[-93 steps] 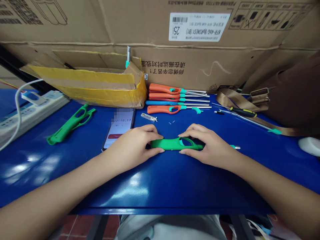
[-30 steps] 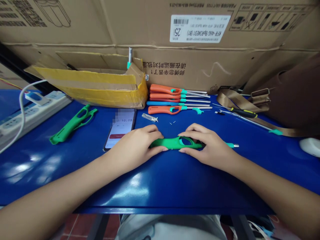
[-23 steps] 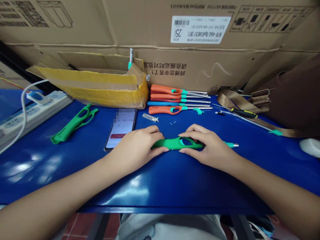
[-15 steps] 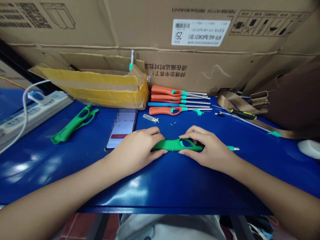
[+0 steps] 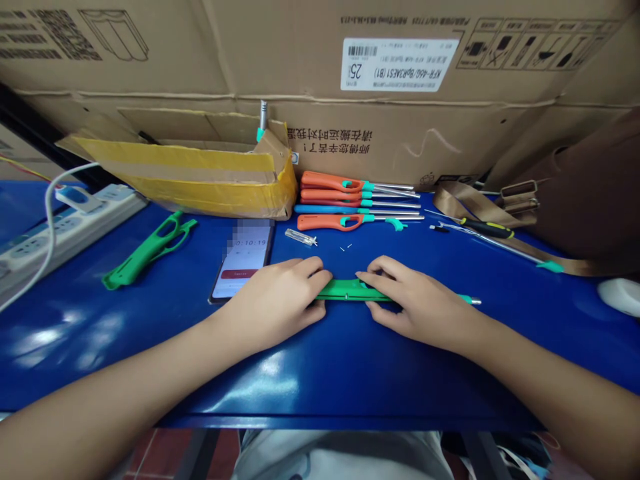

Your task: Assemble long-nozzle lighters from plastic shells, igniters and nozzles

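A green long-necked lighter (image 5: 345, 291) lies sideways near the front of the blue table, seen edge-on with a seam along it. My left hand (image 5: 283, 293) grips its left end between thumb and fingers. My right hand (image 5: 415, 297) pinches it around the trigger part, hiding most of that section. Past the right hand, the teal collar and metal tip (image 5: 471, 301) stick out. Beyond the hands are a clear lighter insert (image 5: 301, 237) and tiny white pins (image 5: 346, 247). A loose green handle shell (image 5: 145, 257) rests at the left.
Several orange lighters and a blue one (image 5: 327, 209) lie stacked at the back. A phone (image 5: 245, 257) is by my left hand. Yellow-taped carton (image 5: 210, 190), power strip (image 5: 70, 227), screwdriver (image 5: 487, 229), a metal tube (image 5: 510, 248) and white mouse (image 5: 620, 295) surround the work area.
The green lighter has rolled between my hands, from showing its broad side with the trigger opening to showing its narrow seamed edge. Both hands keep hold of it.
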A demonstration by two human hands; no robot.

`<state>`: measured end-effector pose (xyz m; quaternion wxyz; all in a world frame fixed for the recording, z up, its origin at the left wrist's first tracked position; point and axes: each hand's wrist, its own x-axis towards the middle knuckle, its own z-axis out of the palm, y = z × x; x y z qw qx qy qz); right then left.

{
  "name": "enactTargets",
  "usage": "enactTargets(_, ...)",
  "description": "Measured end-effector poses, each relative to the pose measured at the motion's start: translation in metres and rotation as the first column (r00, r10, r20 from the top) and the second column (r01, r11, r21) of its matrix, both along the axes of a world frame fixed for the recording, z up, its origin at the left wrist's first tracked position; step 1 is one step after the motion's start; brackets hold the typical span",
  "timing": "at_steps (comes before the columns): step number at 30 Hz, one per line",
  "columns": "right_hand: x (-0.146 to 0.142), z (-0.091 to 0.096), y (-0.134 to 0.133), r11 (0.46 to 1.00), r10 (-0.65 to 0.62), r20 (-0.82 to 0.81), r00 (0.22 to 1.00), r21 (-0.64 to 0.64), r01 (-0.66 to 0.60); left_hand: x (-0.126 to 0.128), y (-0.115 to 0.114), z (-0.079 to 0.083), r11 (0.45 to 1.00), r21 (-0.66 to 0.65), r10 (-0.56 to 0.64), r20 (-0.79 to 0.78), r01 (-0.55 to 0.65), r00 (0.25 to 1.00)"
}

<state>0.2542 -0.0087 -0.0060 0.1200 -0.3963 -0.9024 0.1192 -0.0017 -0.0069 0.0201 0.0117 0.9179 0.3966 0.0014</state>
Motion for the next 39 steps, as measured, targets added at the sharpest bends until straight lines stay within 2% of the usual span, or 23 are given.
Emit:
enactTargets(9,0.005,0.002,0.0,1.0,0.028,0.016,0.999,-0.002,-0.028,-0.005,0.003,-0.005,0.996,0.066,-0.061,0.012,0.06,0.998)
enactTargets(15,0.006,0.007,0.0,0.993,0.07,0.067,0.995,0.087,-0.076,-0.004,0.002,-0.004,0.997,0.032,-0.07,0.059,0.069,0.996)
enactTargets(19,0.005,0.01,0.0,0.989,0.088,0.042,0.995,0.118,-0.092,-0.002,0.001,-0.003,0.996,0.008,-0.088,0.138,0.087,0.987)
enactTargets(28,0.004,0.01,-0.002,0.973,0.097,0.027,0.995,0.208,-0.101,-0.001,-0.003,-0.002,0.99,0.037,-0.141,0.169,0.137,0.975)
enactTargets(33,0.001,0.013,-0.003,0.972,0.184,-0.051,0.982,0.157,-0.174,0.004,-0.009,-0.003,0.982,-0.086,-0.138,0.28,0.168,0.95)
enactTargets(39,-0.001,0.014,-0.005,0.974,0.189,-0.047,0.981,0.138,-0.181,0.004,-0.012,-0.004,0.971,-0.044,-0.206,0.355,0.236,0.912)
